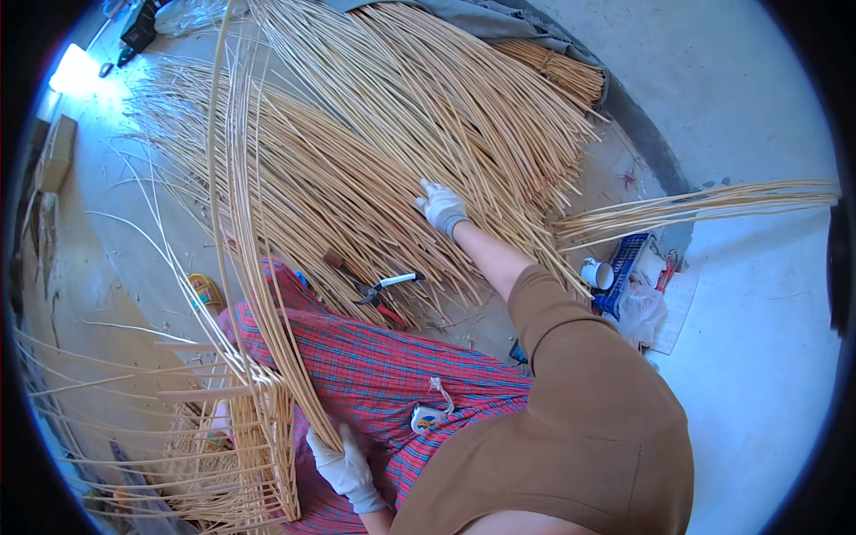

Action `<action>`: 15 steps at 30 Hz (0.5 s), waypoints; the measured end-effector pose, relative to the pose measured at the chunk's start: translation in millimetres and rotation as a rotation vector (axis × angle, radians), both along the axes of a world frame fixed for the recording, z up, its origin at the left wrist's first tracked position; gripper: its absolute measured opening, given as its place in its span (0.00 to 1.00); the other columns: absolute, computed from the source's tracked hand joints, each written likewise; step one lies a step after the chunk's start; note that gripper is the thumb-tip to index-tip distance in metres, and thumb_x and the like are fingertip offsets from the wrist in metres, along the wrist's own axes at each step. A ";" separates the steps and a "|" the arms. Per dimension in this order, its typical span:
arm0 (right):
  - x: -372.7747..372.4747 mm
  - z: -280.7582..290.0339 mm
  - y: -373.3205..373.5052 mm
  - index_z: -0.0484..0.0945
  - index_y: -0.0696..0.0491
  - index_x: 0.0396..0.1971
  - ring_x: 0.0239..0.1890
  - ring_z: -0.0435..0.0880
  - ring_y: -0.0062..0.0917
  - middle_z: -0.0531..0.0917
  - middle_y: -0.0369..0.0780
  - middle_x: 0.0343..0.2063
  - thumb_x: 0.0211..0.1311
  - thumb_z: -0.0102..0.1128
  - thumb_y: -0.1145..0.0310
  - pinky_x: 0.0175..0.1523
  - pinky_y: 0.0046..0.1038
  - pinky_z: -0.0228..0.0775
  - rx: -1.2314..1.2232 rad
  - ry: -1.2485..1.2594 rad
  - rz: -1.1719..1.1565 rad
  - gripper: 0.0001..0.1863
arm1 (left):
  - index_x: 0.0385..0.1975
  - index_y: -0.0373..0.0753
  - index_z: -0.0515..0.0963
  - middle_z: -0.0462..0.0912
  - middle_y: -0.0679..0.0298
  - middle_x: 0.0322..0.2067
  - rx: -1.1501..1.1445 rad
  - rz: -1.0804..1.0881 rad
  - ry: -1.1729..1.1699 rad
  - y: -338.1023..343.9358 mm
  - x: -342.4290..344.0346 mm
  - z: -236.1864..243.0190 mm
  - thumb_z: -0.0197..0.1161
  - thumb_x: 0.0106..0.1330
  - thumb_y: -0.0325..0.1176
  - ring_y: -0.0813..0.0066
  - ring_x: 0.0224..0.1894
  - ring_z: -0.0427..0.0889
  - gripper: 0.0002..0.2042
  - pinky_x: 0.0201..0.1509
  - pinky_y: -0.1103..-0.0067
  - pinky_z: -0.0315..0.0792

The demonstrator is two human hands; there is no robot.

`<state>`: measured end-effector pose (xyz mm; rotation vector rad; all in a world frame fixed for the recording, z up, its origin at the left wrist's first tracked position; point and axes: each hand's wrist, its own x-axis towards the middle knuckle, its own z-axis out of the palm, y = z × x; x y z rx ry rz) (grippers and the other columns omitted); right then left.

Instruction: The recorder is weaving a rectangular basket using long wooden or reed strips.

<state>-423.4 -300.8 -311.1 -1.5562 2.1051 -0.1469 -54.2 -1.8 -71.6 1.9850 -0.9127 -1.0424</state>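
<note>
My left hand (341, 465), in a white glove, is closed around the lower ends of a bundle of long tan wicker rods (303, 389) that rises toward the upper left. Beside it, at the lower left, stands a partly woven wicker frame (283, 446) with rods sticking out. My right arm stretches forward, and the gloved right hand (441, 209) rests on a broad pile of loose rods (348, 201). Its thumb and forefinger look apart on the pile; the other fingers are partly hidden. A red and blue plaid cloth (357, 357) covers my lap, with a white tape measure (428, 418) on it.
Hand tools, one a cutter with a pale handle (399, 280), lie on the rods' near ends. Another rod heap (464, 89) spreads behind. To the right are a bunch of rods (704, 207), a white cup (596, 274), a blue crate (627, 259) and a plastic bag (640, 314).
</note>
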 end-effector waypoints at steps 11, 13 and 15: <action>51.3 -8.1 14.1 0.78 0.55 0.58 0.50 0.82 0.47 0.81 0.53 0.48 0.70 0.55 0.45 0.56 0.41 0.75 -0.002 0.097 -0.177 0.29 | 0.52 0.35 0.75 0.81 0.62 0.36 0.152 -0.019 -0.291 -0.3 2.6 -10.3 0.65 0.69 0.26 0.73 0.36 0.78 0.14 0.44 0.76 0.75; 69.0 -10.8 28.6 0.76 0.57 0.50 0.49 0.82 0.43 0.80 0.52 0.44 0.71 0.53 0.44 0.55 0.40 0.75 0.024 0.122 -0.135 0.28 | 0.47 0.38 0.73 0.77 0.67 0.33 0.097 -0.040 -0.296 0.0 3.1 -19.5 0.63 0.71 0.25 0.80 0.30 0.73 0.09 0.35 0.81 0.71; 80.6 -20.9 40.3 0.74 0.58 0.53 0.49 0.81 0.45 0.79 0.52 0.46 0.71 0.53 0.43 0.55 0.40 0.75 -0.008 0.126 -0.168 0.30 | 0.44 0.39 0.72 0.72 0.71 0.31 0.003 -0.060 -0.306 -2.6 -1.3 -20.1 0.61 0.72 0.25 0.86 0.26 0.69 0.06 0.27 0.85 0.68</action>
